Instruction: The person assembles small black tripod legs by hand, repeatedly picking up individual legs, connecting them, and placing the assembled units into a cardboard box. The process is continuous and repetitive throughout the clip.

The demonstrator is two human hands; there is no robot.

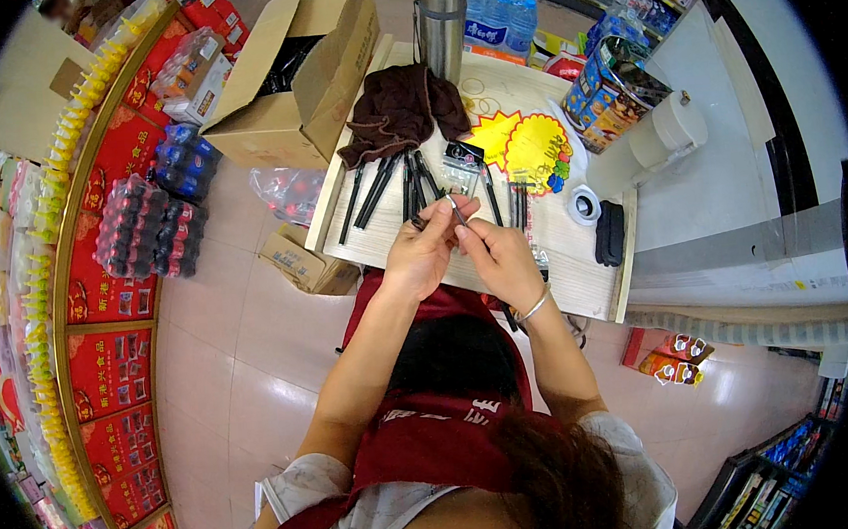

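Over the front of the wooden table [582, 271], my left hand [421, 253] and my right hand [504, 259] meet with bent fingers. Between their fingertips is a slim dark pen [456, 213] with a pale end, which both hands pinch. Most of it is covered by the fingers. Several black pens [376, 193] lie in a loose row beyond my left hand, and another few [519, 205] lie just past my right hand. A small clear packet [459, 172] with a black top rests beyond the fingertips.
A dark brown cloth [396, 112] and a steel flask [443, 32] occupy the table's back. Yellow star-edged price cards [536, 153], a white tape roll [584, 206] and a black case [610, 233] lie rightward. An open carton [284, 87] stands left; bottle packs [146, 230] sit before red shelving.
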